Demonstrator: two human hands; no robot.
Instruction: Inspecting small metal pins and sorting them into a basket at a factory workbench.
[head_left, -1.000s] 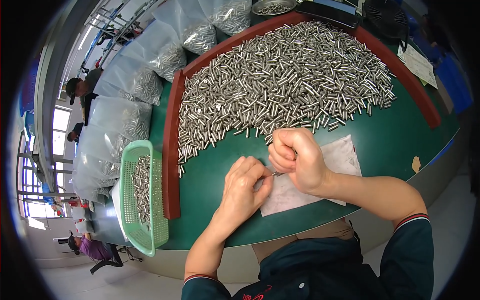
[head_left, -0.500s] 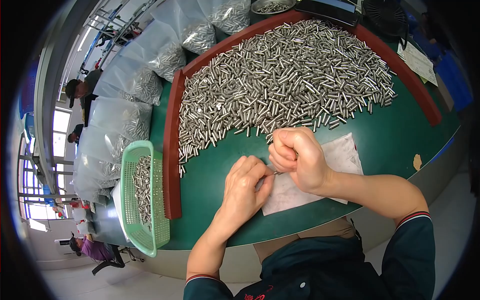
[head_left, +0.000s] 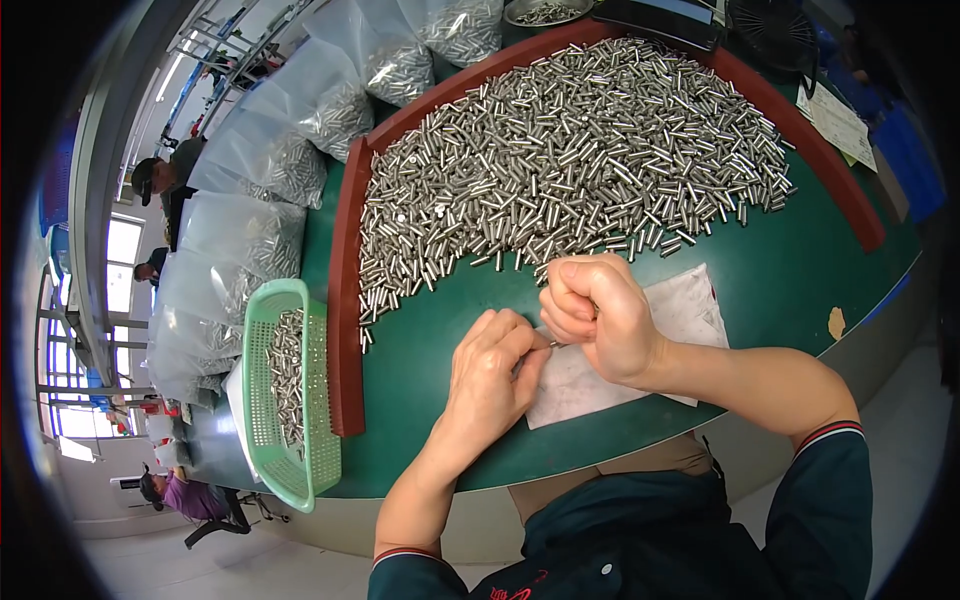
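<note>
My left hand (head_left: pixel 494 370) is closed in a pinch, its fingertips on a small metal pin (head_left: pixel 555 345) whose end shows toward my other hand. Just right of it, my right hand (head_left: pixel 606 318) is curled into a fist, and whatever lies inside its fingers is hidden. Both hands hover close together over a white cloth (head_left: pixel 690 310) with faint grey smudges. Beyond them spreads a large heap of short shiny metal pins (head_left: pixel 570 150) on the green tabletop (head_left: pixel 420 340).
A dark red border (head_left: pixel 346 300) rings the heap. Left of it stands a light green basket (head_left: pixel 262 400) partly filled with pins. Clear plastic bags (head_left: pixel 240 240) of pins line the far left. A metal bowl (head_left: pixel 545 12) and a black fan (head_left: pixel 770 35) sit at the back. Other people are at left.
Hardly anything differs. Both hands keep the same pose, and the whole view has shifted very slightly.
</note>
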